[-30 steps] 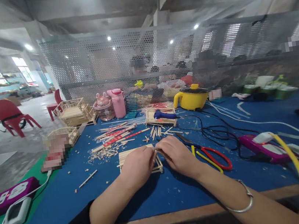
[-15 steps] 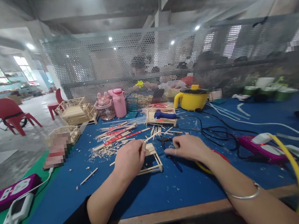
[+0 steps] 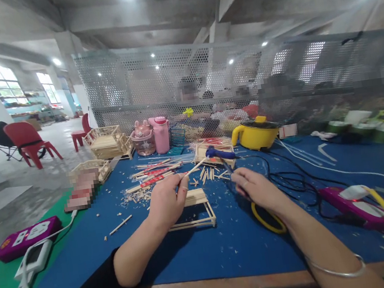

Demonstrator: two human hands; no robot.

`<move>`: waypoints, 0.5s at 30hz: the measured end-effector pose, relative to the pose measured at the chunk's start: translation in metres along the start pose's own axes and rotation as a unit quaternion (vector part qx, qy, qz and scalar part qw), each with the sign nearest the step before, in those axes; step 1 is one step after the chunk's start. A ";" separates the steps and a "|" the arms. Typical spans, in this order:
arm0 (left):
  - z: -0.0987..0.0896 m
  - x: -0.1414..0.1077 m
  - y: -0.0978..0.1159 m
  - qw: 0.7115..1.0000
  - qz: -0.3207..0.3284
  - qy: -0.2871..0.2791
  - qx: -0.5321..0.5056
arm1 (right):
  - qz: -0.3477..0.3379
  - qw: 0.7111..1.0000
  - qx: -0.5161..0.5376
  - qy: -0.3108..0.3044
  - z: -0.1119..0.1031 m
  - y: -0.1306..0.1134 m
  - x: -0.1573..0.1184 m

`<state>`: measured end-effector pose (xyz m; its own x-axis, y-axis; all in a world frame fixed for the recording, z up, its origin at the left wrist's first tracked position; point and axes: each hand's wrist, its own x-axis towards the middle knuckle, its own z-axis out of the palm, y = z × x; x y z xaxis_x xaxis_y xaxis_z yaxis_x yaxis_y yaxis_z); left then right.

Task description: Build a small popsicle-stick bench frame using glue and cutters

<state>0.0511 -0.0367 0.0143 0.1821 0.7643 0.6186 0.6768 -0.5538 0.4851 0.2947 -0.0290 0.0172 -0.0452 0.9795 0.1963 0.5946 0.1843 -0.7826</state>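
My left hand [image 3: 167, 197] pinches a thin wooden stick [image 3: 197, 166] that points up and right. Just behind and beside that hand, a small wooden stick frame [image 3: 206, 208] rests on the blue mat [image 3: 207, 251]. My right hand [image 3: 253, 185] is closed round dark pliers [image 3: 228, 167], whose jaws point up and left near the glue gun. The blue glue gun [image 3: 222, 153] lies on another wooden piece [image 3: 200, 152]. Short cut sticks [image 3: 210, 174] are scattered between my hands.
Bundled sticks in red wrappers [image 3: 155, 174] lie behind my left hand. A yellow pot [image 3: 257, 135], pink bottle [image 3: 161, 136] and basket [image 3: 144, 143] stand at the back. Black cables and a purple power strip [image 3: 358, 206] are at right. A yellow cable loop [image 3: 267, 221] sits beneath my right forearm.
My right hand has closed on the pliers and lifted them off the mat. The stick in my left hand now angles up more. The view has shifted slightly.
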 end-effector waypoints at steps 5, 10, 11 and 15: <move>-0.008 -0.001 0.013 0.989 0.058 -0.029 -0.134 | -0.043 0.940 0.339 -0.022 -0.008 -0.014 -0.009; -0.014 -0.001 0.024 0.969 0.040 -0.160 -0.182 | -0.074 0.910 0.395 -0.102 0.003 -0.023 -0.021; -0.013 -0.001 0.025 0.965 0.030 -0.179 -0.187 | -0.073 0.907 0.401 -0.108 0.005 -0.024 -0.023; -0.010 -0.002 0.024 0.959 0.035 -0.210 -0.186 | -0.080 0.899 0.415 -0.116 0.011 -0.027 -0.024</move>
<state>0.0603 -0.0545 0.0310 0.5421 0.7431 0.3924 0.3645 -0.6287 0.6870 0.2708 -0.0568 0.0266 -0.3010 0.9078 0.2921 -0.2329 0.2270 -0.9456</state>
